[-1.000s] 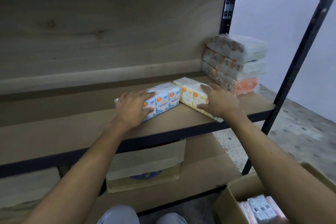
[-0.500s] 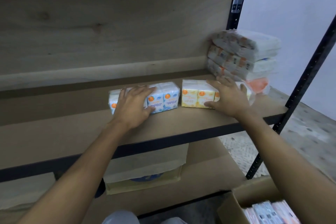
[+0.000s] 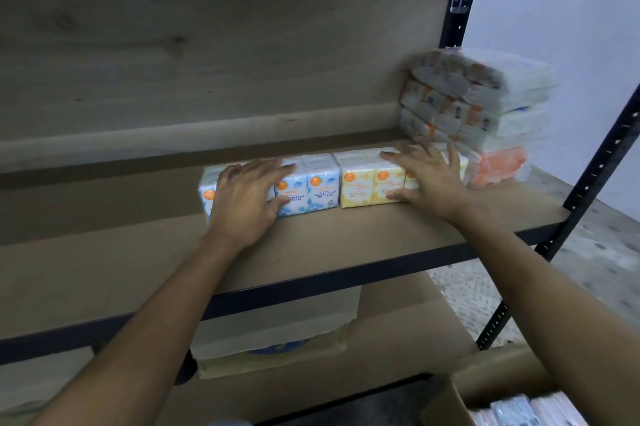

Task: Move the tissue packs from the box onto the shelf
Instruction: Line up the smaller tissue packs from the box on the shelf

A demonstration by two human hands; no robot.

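On the shelf two tissue packs stand side by side, touching: the blue pack and the yellow pack at its 3 o'clock. The left hand lies flat over the blue pack, fingers spread, thumb on its front face. The right hand covers the yellow pack the same way, fingers splayed. A stack of packs sits at 2 o'clock. The box, at 5 o'clock, holds more packs.
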